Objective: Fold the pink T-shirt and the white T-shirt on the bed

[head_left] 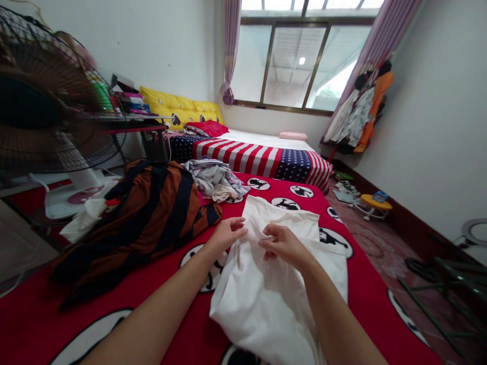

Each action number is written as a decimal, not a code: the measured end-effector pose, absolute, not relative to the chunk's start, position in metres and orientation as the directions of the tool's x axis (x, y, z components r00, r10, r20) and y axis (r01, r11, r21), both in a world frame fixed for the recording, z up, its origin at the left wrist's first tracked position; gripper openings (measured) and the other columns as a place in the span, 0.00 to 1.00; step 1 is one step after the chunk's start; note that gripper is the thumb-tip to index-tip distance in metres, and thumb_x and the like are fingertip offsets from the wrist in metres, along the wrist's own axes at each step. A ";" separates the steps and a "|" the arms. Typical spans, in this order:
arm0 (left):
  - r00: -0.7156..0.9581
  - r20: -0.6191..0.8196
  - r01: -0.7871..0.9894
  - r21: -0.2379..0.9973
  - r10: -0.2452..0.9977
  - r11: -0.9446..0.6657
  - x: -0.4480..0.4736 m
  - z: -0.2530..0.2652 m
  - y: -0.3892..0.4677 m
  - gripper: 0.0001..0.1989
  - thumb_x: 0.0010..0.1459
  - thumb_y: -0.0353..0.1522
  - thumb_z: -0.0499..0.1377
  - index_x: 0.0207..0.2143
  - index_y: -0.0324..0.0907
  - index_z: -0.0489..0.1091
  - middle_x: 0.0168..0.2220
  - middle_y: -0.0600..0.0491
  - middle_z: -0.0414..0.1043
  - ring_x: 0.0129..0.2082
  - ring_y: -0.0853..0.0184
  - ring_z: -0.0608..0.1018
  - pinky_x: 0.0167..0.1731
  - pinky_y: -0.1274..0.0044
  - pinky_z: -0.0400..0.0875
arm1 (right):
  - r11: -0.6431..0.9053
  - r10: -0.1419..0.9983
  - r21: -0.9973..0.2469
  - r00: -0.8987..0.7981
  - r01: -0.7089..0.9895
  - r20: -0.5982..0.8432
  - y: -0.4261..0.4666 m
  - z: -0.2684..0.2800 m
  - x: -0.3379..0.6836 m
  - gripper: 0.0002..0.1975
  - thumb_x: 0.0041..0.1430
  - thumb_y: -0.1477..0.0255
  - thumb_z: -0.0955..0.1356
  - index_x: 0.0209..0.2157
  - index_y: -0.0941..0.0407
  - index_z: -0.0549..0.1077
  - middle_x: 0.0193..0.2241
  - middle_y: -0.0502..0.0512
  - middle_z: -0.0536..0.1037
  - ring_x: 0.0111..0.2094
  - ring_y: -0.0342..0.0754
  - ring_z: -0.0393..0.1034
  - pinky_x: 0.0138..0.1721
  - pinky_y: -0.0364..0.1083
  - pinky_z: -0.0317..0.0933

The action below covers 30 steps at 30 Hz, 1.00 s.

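White cloth (pixel 274 299) lies spread across the red bedspread (pixel 38 319) right in front of me, its near end hanging toward my lap and its far end folded flat toward the middle of the bed. Far to the left stands a fan (pixel 45 111), and next to it a brown and navy striped blanket (pixel 148 213) sits heaped, with a small pile of grey clothes (pixel 216 180) just behind, kept off the cloth so it has room to lie flat. My left hand (pixel 226 234) rests at the cloth's left edge, fingers closed in a pinch on a fold of it, holding that side in place. My right hand (pixel 283 246) sits just beside, on top of the cloth, fingers curled and clamped on a small ridge of fabric, so the 2 hands keep the stretch between them taut. Beyond lies a stars-and-stripes cover (pixel 266 157), and to the right, clothes hang by the window (pixel 361 111).
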<state>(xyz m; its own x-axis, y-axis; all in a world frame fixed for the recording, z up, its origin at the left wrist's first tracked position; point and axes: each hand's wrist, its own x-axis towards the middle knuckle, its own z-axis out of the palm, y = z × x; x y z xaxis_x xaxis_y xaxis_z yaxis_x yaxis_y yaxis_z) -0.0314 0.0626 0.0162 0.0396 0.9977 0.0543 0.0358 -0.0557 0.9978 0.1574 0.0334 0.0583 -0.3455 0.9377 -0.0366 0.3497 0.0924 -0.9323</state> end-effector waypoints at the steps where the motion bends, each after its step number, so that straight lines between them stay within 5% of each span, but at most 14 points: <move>1: 0.070 0.039 0.006 0.999 0.997 -0.040 -0.031 0.019 0.061 0.31 0.38 0.33 0.69 0.47 0.31 0.72 0.42 0.41 0.76 0.43 0.57 0.77 0.43 0.71 0.69 | 0.112 0.923 -0.935 -0.384 0.337 -0.029 0.031 0.063 0.158 0.09 0.48 0.69 0.69 0.28 0.55 0.64 0.16 0.44 0.69 0.19 0.46 0.72 0.18 0.39 0.57; 6: 0.196 0.014 -0.105 0.994 0.981 0.007 -0.030 0.035 0.053 0.36 0.41 0.37 0.68 0.54 0.35 0.67 0.49 0.41 0.73 0.49 0.55 0.74 0.48 0.68 0.66 | 0.231 0.905 -0.954 -0.403 0.194 0.137 0.027 0.080 0.157 0.11 0.51 0.66 0.70 0.28 0.56 0.64 0.25 0.47 0.71 0.27 0.47 0.76 0.22 0.38 0.60; 11: 0.383 0.036 -0.157 0.987 0.923 0.026 -0.024 0.049 0.038 0.35 0.49 0.45 0.64 0.56 0.39 0.65 0.50 0.43 0.72 0.49 0.54 0.74 0.42 0.72 0.68 | 0.290 0.904 -0.954 -0.349 0.075 0.247 0.026 0.086 0.157 0.11 0.53 0.65 0.69 0.30 0.55 0.65 0.26 0.49 0.74 0.30 0.46 0.75 0.26 0.40 0.61; 17: 0.444 0.118 -0.210 0.977 0.888 -0.024 -0.013 0.054 0.030 0.25 0.48 0.45 0.65 0.44 0.37 0.74 0.41 0.46 0.77 0.41 0.59 0.77 0.37 0.77 0.68 | 0.339 0.911 -0.941 -0.258 0.023 0.321 0.024 0.091 0.155 0.10 0.51 0.65 0.70 0.33 0.55 0.69 0.38 0.53 0.76 0.30 0.44 0.72 0.28 0.42 0.65; 20: 0.461 0.069 -0.240 0.970 0.885 0.049 -0.010 0.056 0.028 0.25 0.48 0.46 0.65 0.43 0.36 0.75 0.38 0.46 0.77 0.36 0.60 0.78 0.37 0.75 0.68 | 0.310 0.943 -0.948 -0.149 0.064 0.298 0.025 0.093 0.158 0.21 0.48 0.65 0.71 0.45 0.54 0.69 0.45 0.56 0.74 0.22 0.38 0.68 0.22 0.41 0.64; 23: 0.509 0.053 -0.214 0.975 0.859 0.066 -0.007 0.060 0.024 0.25 0.49 0.46 0.64 0.43 0.36 0.75 0.36 0.46 0.78 0.35 0.60 0.78 0.37 0.74 0.69 | 0.239 0.965 -0.954 -0.153 0.179 0.213 0.026 0.095 0.166 0.34 0.44 0.65 0.74 0.54 0.52 0.65 0.39 0.54 0.75 0.17 0.36 0.62 0.16 0.39 0.59; 27: 0.583 0.066 -0.115 0.993 0.810 0.002 -0.007 0.067 0.019 0.27 0.50 0.45 0.63 0.47 0.36 0.73 0.39 0.45 0.77 0.37 0.61 0.78 0.35 0.77 0.68 | 0.215 0.952 -0.936 -0.275 0.280 0.137 0.027 0.098 0.183 0.16 0.44 0.61 0.74 0.30 0.60 0.76 0.18 0.48 0.68 0.17 0.38 0.58 0.15 0.37 0.52; 30: 0.563 0.014 0.155 0.980 0.826 -0.123 -0.016 0.074 0.016 0.28 0.46 0.46 0.65 0.47 0.38 0.73 0.35 0.47 0.77 0.32 0.63 0.77 0.28 0.80 0.66 | 0.234 0.972 -0.946 -0.064 0.224 0.225 0.031 0.101 0.196 0.15 0.44 0.61 0.74 0.27 0.60 0.76 0.17 0.48 0.68 0.17 0.37 0.57 0.16 0.38 0.53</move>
<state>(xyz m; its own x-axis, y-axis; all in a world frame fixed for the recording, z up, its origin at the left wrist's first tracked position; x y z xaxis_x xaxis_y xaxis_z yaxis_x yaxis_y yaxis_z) -0.0159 0.0155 0.0742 0.5632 0.8262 0.0144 0.1548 -0.1226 0.9803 0.1961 0.0307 0.1014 -0.0644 0.9722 0.2253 0.2239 0.2341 -0.9461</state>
